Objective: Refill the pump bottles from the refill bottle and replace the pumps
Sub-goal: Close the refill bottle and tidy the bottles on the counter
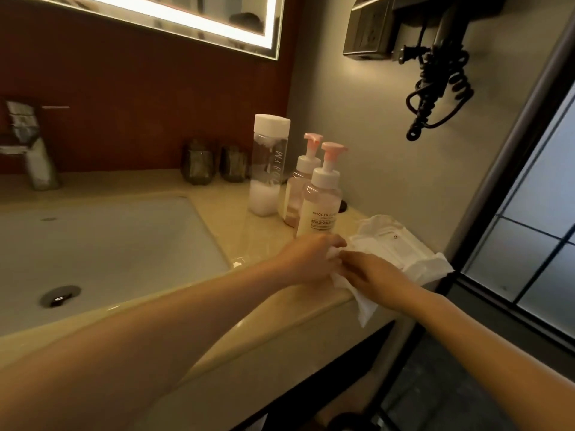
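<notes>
Two pump bottles with pink pumps stand on the counter by the right wall, the near pump bottle (320, 203) in front of the far pump bottle (298, 188). Both pumps sit on their bottles. Left of them stands the tall clear refill bottle (267, 169) with a white cap and a little white liquid at its bottom. In front of the near bottle my left hand (306, 259) and my right hand (376, 275) meet on a white tissue (357, 301), both holding it. The tissue hangs over the counter's front edge.
A white tissue pack (401, 247) lies on the counter's right end. The sink basin (93, 253) with its drain fills the left, the faucet (31, 150) behind it. Two dark glass cups (214, 163) stand at the back wall. A hair dryer with coiled cord (438, 79) hangs on the right wall.
</notes>
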